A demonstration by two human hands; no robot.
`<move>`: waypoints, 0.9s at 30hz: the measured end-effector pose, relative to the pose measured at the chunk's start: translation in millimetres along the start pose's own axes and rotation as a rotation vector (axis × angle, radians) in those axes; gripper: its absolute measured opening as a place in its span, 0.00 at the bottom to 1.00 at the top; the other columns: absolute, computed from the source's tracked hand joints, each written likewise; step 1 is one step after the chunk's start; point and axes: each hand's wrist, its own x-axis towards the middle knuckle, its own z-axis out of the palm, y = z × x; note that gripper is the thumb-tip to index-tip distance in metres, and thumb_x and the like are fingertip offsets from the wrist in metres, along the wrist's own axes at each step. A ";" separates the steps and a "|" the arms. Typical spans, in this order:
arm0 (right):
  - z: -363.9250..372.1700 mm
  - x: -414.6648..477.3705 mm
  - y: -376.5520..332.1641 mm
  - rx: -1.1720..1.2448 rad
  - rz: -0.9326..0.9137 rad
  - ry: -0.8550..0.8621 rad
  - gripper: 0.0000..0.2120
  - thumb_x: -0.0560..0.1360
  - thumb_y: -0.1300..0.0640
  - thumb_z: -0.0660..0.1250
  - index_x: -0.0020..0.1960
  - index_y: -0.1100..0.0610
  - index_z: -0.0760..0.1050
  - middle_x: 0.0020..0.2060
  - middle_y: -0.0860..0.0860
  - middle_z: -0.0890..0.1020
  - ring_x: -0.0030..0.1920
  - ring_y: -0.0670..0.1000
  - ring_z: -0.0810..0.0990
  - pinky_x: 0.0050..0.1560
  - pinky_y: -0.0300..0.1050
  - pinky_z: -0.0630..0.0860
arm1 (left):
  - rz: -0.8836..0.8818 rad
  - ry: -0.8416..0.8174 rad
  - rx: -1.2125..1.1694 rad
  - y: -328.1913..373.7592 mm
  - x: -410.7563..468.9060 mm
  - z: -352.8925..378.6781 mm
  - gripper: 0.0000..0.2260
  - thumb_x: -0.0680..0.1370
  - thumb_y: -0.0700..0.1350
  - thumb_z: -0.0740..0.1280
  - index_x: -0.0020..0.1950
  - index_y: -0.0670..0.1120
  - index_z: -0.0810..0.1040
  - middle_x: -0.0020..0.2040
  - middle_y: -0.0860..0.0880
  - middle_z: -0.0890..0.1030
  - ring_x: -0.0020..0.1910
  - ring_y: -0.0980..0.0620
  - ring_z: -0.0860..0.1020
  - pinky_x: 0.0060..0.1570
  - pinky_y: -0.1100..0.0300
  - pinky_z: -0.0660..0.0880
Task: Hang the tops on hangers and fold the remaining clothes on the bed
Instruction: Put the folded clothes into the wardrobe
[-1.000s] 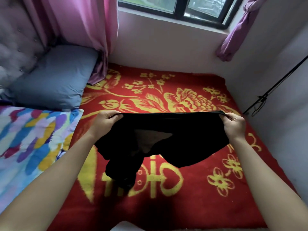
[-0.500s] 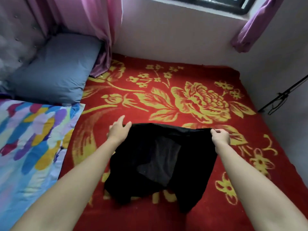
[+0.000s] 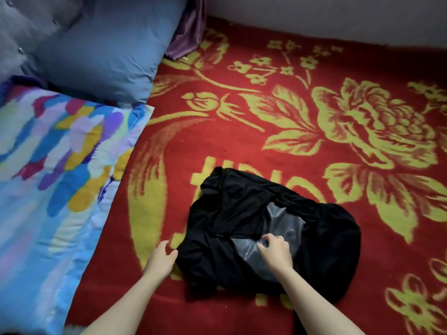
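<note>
On the bed's red floral blanket [image 3: 242, 141] the black garment [image 3: 242, 213] is laid crumpled, widest left to right. Its left edge is touched by the left hand [image 3: 160, 258], fingers loose; its grey panel [image 3: 285, 221] seems pinched by the right hand [image 3: 274, 250].

Only two arms and their hands show, and they belong to one person. The left forearm [image 3: 116, 303] and the right forearm [image 3: 321, 303] are both bare from the wrist down to the bottom edge of the picture, where they are cut off. Each is smooth and narrows toward a slim wrist. The left hand [image 3: 161, 257] and the right hand [image 3: 275, 251] are bare as well, with fairly short fingers. The nails are too blurred to make out, and any clothing higher up lies outside the picture.
</note>
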 end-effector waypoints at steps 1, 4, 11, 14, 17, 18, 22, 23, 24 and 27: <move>9.9 9.5 -9.3 -0.009 -0.039 0.001 0.18 0.79 0.49 0.59 0.66 0.54 0.69 0.64 0.54 0.70 0.66 0.54 0.65 0.61 0.47 0.68 | -0.002 -0.003 -0.026 -2.0 10.3 4.6 0.23 0.79 0.44 0.63 0.72 0.41 0.63 0.70 0.40 0.69 0.68 0.44 0.68 0.63 0.53 0.66; 31.3 35.1 -38.0 -0.061 -0.142 0.020 0.21 0.79 0.47 0.58 0.69 0.53 0.65 0.67 0.53 0.67 0.67 0.54 0.64 0.63 0.47 0.67 | -0.010 -0.017 -0.066 -4.1 36.2 14.7 0.23 0.78 0.43 0.65 0.71 0.40 0.64 0.69 0.40 0.69 0.67 0.44 0.69 0.62 0.55 0.66; 55.4 89.1 -83.4 -0.371 -0.508 0.141 0.35 0.68 0.45 0.72 0.72 0.47 0.64 0.73 0.57 0.61 0.61 0.56 0.73 0.52 0.50 0.75 | -0.034 -0.017 -0.209 15.8 74.2 34.1 0.26 0.74 0.42 0.71 0.70 0.42 0.67 0.57 0.40 0.76 0.58 0.43 0.75 0.58 0.56 0.69; 67.3 104.5 -72.8 -0.688 -0.730 0.179 0.34 0.46 0.46 0.81 0.53 0.48 0.82 0.52 0.51 0.83 0.37 0.53 0.81 0.29 0.45 0.75 | -0.034 -0.012 -0.283 26.7 80.9 35.5 0.24 0.74 0.42 0.71 0.68 0.39 0.69 0.49 0.41 0.78 0.50 0.45 0.77 0.52 0.57 0.71; 60.3 116.0 -56.3 -0.779 -0.854 0.367 0.10 0.61 0.56 0.68 0.42 0.54 0.82 0.33 0.51 0.79 0.31 0.54 0.75 0.28 0.44 0.69 | -0.059 -0.086 -0.283 35.3 80.3 35.4 0.21 0.76 0.46 0.68 0.67 0.41 0.70 0.60 0.43 0.75 0.58 0.48 0.74 0.54 0.60 0.69; 55.5 119.8 -50.6 -0.774 -0.861 0.428 0.07 0.64 0.58 0.63 0.38 0.56 0.80 0.31 0.52 0.76 0.30 0.54 0.73 0.28 0.45 0.67 | -0.059 -0.116 -0.258 37.2 79.9 34.6 0.20 0.76 0.48 0.68 0.66 0.43 0.70 0.60 0.45 0.74 0.60 0.47 0.74 0.56 0.58 0.69; 22.3 133.4 -33.0 -0.697 -0.785 0.524 0.17 0.71 0.46 0.57 0.34 0.58 0.74 0.30 0.54 0.74 0.30 0.57 0.74 0.27 0.47 0.68 | 0.022 -0.132 -0.194 44.6 77.4 32.4 0.03 0.74 0.42 0.70 0.42 0.47 0.78 0.40 0.50 0.79 0.43 0.51 0.77 0.47 0.59 0.72; 15.3 137.1 -28.8 -0.671 -0.753 0.547 0.19 0.72 0.45 0.57 0.34 0.58 0.74 0.29 0.55 0.74 0.30 0.58 0.74 0.27 0.47 0.68 | 0.046 -0.123 -0.200 47.0 77.1 32.2 0.06 0.74 0.41 0.70 0.37 0.48 0.77 0.34 0.51 0.77 0.37 0.53 0.75 0.42 0.60 0.71; 6.4 137.3 -29.2 -0.637 -0.690 0.546 0.19 0.72 0.44 0.56 0.34 0.58 0.74 0.29 0.55 0.75 0.29 0.58 0.75 0.27 0.46 0.69 | 0.069 -0.100 -0.219 50.0 75.9 31.0 0.09 0.74 0.39 0.70 0.35 0.48 0.76 0.31 0.52 0.76 0.33 0.54 0.73 0.39 0.60 0.69; -15.4 135.5 -36.8 -0.578 -0.417 0.385 0.17 0.76 0.47 0.56 0.42 0.59 0.75 0.33 0.55 0.80 0.35 0.58 0.80 0.35 0.49 0.71 | 0.110 0.051 -0.254 54.3 76.3 27.7 0.09 0.75 0.37 0.66 0.36 0.48 0.74 0.35 0.51 0.77 0.37 0.51 0.73 0.42 0.57 0.68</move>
